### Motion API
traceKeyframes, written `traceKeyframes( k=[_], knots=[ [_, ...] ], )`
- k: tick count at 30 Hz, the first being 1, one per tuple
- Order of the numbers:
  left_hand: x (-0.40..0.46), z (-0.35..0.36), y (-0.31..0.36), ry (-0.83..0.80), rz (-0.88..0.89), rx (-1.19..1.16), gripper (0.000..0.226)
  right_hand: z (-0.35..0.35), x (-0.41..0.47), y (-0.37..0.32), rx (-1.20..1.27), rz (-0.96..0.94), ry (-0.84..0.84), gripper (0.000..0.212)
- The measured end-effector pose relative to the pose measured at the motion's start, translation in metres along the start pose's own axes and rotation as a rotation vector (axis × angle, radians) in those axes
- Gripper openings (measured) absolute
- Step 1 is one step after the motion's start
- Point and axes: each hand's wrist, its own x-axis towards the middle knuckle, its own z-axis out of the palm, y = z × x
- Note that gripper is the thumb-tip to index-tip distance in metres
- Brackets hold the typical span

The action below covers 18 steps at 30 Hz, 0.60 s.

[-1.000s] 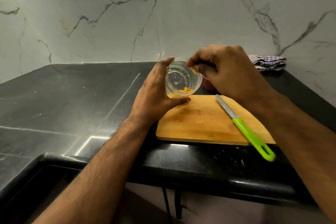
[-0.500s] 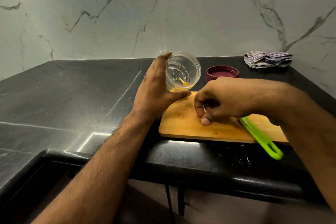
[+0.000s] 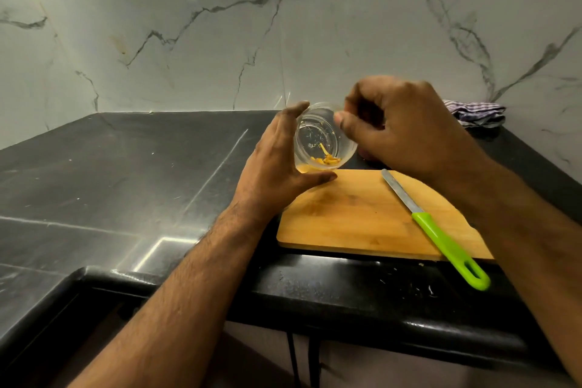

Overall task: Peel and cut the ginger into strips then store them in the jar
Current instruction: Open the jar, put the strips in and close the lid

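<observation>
Clear jar (image 3: 321, 138), tilted, sits gripped in the left hand (image 3: 277, 173) above the board's (image 3: 362, 217) ten o'clock corner; ginger strips (image 3: 326, 160) pool inside. Right hand (image 3: 400, 132), fingers curled, contents unclear, should release well inside the mouth.

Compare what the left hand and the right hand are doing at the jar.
The left hand wraps around the tilted clear jar from the side, holding it; the right hand holds no jar. The left hand's fingers are spread along the jar's wall; the right hand's fingers are curled at the jar's mouth, above the ginger strips. Whether they pinch anything is unclear. Both hands are bare and hover above the cutting board.
</observation>
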Motion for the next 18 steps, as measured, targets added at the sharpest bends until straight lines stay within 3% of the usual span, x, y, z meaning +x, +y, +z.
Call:
traceKeyframes(
  k=[4,8,11,18],
  knots=[
    [0.001,0.000,0.001,-0.003,0.008,-0.011,0.104,0.008,0.001,0.014,-0.208,-0.005,-0.007,0.024],
    [0.000,0.001,0.000,0.007,0.002,-0.017,0.104,-0.002,0.004,0.008,-0.064,0.023,0.124,0.021],
    [0.000,0.002,-0.001,0.000,-0.003,-0.014,0.106,-0.006,0.004,0.012,-0.088,0.093,0.161,0.017],
    [0.003,0.004,-0.004,0.044,-0.022,-0.019,0.103,-0.003,0.001,0.023,-0.096,0.266,-0.020,0.017]
  ],
)
